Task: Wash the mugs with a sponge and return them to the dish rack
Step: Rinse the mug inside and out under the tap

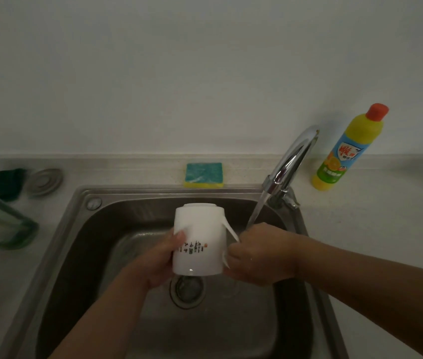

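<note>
Both hands grip upside-down mug [200,242] over sink [76,229]: left hand [158,260] wraps body, right hand [259,255] clasps handle under running water [257,211].

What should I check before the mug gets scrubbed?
1. Grip on mug: ok, left hand holds its side, right hand its handle.
2. Flow from tap: ok.
3. Stream of water on mug: not ok, it lands on the right hand.
4. Hold on sponge: not ok, it lies on the counter behind the sink.
5. Inside clean: cannot tell, it is hidden.
</note>
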The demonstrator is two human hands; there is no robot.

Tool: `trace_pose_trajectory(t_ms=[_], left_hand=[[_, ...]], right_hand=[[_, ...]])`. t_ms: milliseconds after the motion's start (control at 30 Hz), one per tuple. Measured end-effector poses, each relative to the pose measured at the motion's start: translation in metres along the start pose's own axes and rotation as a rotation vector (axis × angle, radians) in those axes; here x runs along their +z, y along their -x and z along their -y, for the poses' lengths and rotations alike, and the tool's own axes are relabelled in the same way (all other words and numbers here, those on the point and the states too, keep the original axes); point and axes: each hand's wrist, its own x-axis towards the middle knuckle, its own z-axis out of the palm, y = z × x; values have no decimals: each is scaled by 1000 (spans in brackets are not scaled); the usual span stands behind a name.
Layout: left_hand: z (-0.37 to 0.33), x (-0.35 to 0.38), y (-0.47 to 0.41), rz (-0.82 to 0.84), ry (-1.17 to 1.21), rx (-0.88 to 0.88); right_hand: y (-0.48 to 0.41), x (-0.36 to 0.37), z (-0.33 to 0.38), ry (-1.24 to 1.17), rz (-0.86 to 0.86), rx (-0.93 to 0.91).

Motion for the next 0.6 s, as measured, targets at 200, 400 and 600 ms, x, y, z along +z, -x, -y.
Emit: trace_pose_trajectory(t_ms=[200, 400, 600], left_hand=[[-1, 21, -32, -74, 42, 6], [8, 18, -38, -200, 162, 57], [9, 9, -20, -303, 224, 138]], right_hand=[[16, 18, -26, 65, -191, 117], [1, 27, -36, 18, -306, 253], [-28, 35, -13, -746, -808, 584]])
